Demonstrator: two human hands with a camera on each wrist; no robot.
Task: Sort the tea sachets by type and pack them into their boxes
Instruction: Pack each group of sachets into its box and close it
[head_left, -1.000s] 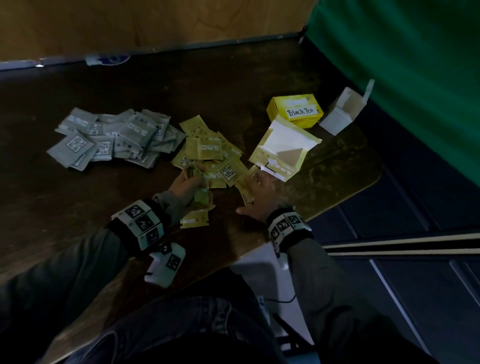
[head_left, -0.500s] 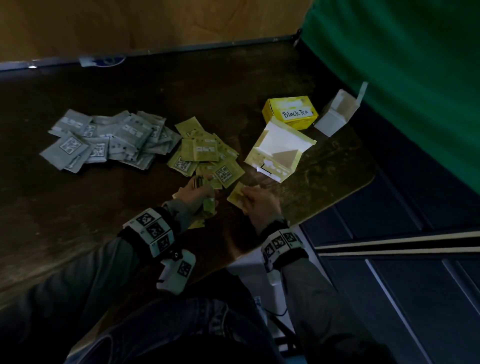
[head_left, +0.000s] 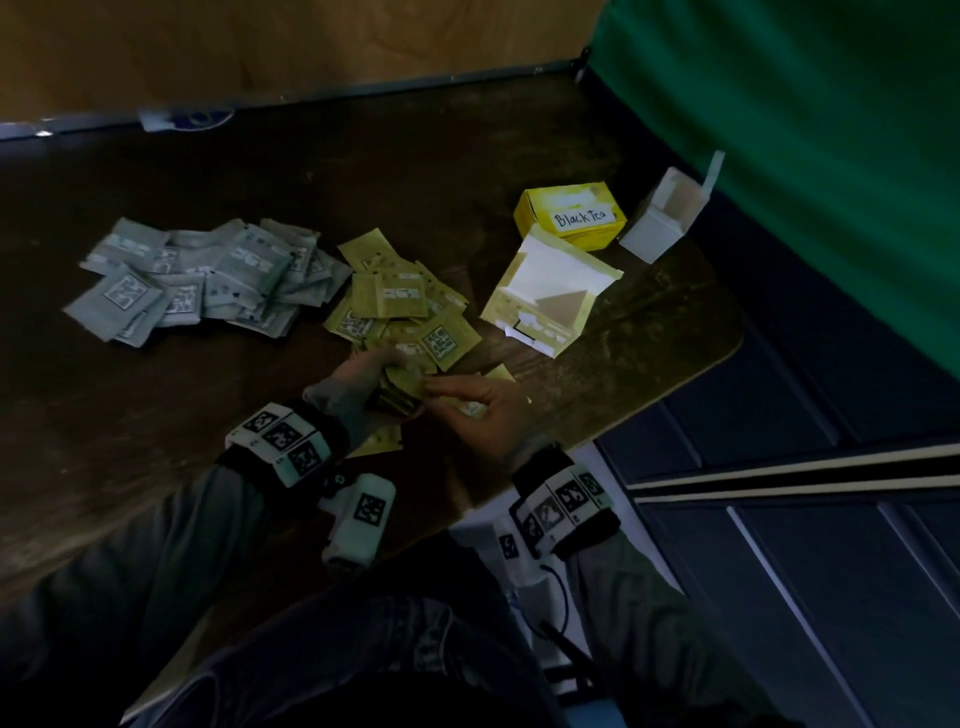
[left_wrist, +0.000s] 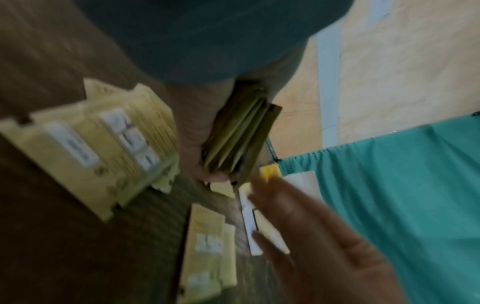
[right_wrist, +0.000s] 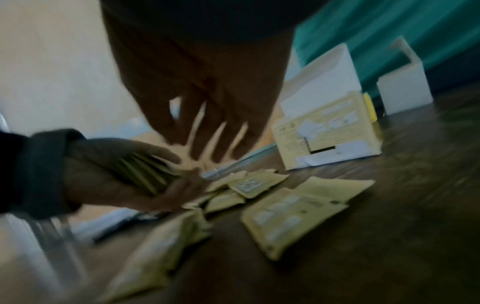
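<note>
My left hand (head_left: 363, 376) grips a stack of yellow sachets (head_left: 397, 396) held on edge; the left wrist view shows the stack (left_wrist: 239, 139) between thumb and fingers. My right hand (head_left: 462, 402) reaches at the stack with straight, spread fingers (right_wrist: 207, 131) and holds nothing that I can see. Loose yellow sachets (head_left: 400, 301) lie just beyond both hands. A pile of grey sachets (head_left: 208, 275) lies further left. An open pale-yellow box (head_left: 545, 301) stands to the right of the yellow pile.
A shut yellow box marked Black Tea (head_left: 569, 213) and an open white box (head_left: 660, 223) stand at the back right by a green curtain (head_left: 805, 156). The dark wooden table (head_left: 156, 426) ends in a rounded edge close to the right of my right hand.
My right hand brought a yellow sachet from the table over to the stack in my left hand; its fingers now stand spread. Both hands drew closer together.
</note>
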